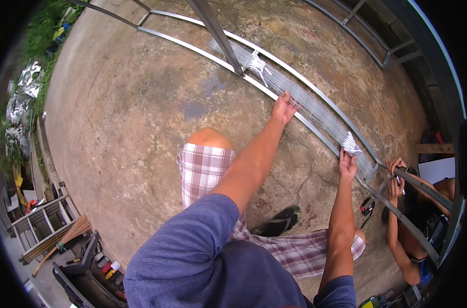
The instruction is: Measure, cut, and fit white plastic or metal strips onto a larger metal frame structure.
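Observation:
A long flat bundle of thin metal rods [315, 110] runs between the two rails of a metal frame [315, 132]. White strips [256, 64] are knotted round it towards the far left, and a second white tie [349, 143] wraps it near its right end. My left hand [283, 110] grips the near edge of the bundle, thumb on top, its other fingers partly hidden. My right hand [348, 165] is at the same edge beside the right tie, fingers bent up against the rods with the tips partly covered.
A dark metal post [215, 36] rises from the near rail. At right, another person's hands [395, 177] are at the frame's end, beside a tape measure [367, 206]. A ladder [41, 222], a broom [69, 236] and tools lie lower left. Concrete floor [125, 128] surrounds the frame.

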The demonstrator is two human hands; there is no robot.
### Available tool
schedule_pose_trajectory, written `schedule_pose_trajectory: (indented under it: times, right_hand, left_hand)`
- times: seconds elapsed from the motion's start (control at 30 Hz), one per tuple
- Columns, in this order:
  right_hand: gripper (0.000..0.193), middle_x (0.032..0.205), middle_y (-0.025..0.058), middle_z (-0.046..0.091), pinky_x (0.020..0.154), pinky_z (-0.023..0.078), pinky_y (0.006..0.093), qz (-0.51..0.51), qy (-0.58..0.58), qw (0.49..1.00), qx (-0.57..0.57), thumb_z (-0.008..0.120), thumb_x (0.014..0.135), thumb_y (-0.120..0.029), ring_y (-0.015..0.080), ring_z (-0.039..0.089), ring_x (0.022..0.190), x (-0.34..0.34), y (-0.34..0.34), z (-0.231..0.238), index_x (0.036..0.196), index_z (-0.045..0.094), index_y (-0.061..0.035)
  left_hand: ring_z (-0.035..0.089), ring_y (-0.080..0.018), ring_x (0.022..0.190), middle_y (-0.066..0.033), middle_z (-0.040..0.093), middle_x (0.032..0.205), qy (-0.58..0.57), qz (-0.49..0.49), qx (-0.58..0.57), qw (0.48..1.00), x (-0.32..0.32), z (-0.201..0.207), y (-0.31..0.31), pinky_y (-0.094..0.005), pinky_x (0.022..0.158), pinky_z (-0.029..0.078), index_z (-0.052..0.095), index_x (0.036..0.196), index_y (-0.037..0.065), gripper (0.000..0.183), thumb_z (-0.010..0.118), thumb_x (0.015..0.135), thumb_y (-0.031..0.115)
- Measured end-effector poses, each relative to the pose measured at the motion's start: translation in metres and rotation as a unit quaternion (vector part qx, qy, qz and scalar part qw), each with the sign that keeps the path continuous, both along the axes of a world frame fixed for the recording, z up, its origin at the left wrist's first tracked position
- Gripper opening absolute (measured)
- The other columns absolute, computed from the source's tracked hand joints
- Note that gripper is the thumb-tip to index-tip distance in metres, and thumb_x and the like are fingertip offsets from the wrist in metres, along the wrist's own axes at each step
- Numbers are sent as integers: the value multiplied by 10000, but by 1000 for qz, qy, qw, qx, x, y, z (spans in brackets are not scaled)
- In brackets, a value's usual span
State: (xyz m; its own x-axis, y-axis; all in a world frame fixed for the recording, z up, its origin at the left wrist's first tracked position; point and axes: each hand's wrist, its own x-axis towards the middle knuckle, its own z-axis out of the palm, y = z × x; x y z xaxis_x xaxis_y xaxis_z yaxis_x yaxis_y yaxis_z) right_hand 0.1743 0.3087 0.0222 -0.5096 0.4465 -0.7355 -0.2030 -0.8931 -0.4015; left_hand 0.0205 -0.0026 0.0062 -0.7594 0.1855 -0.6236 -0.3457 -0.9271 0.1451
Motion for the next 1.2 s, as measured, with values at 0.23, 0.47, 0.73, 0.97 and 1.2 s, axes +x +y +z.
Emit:
schedule_pose_trajectory:
  times: [0.23,0.47,0.73,0.97,1.2]
  right_hand:
    - [394,1405,134,491,1140,285,598,7,4,1000,8,485,969,-204,347,387,1355,2,5,-1,1325,484,-35]
    - [398,1416,148,478,1144,275,601,-5,-3,1000,-4,488,966,-183,354,379,1360,2,5,-3,1330,476,-23]
    - [392,1421,140,472,1140,278,608,1,5,1000,-2,485,970,-172,349,380,1360,2,6,-6,1335,468,-30]
    - [397,1415,141,480,1139,283,606,0,1,1000,5,480,971,-176,354,383,1357,3,8,-5,1342,463,-37]
    - [400,1412,136,484,1138,291,602,3,4,1000,3,480,972,-180,353,386,1355,0,4,-5,1347,461,-42]
  left_hand:
    - [553,-321,1127,-115,539,1237,-11,-5,2,1000,0,5,3,-575,976,450,385,1306,118,405,571,970,249]
    - [554,-306,1113,-95,530,1234,-7,-9,-5,1000,1,4,2,-549,980,450,419,1247,143,327,563,976,255]
    - [565,-300,1088,-84,549,1176,-2,-9,-11,1000,1,0,1,-543,958,464,444,1183,146,260,564,976,249]
    - [573,-304,1077,-90,557,1152,-8,-4,-4,1000,1,1,5,-544,939,476,446,1171,137,253,566,975,243]
    - [568,-300,1087,-96,553,1167,-9,-14,-18,1000,0,2,1,-539,948,477,438,1179,123,258,551,983,249]
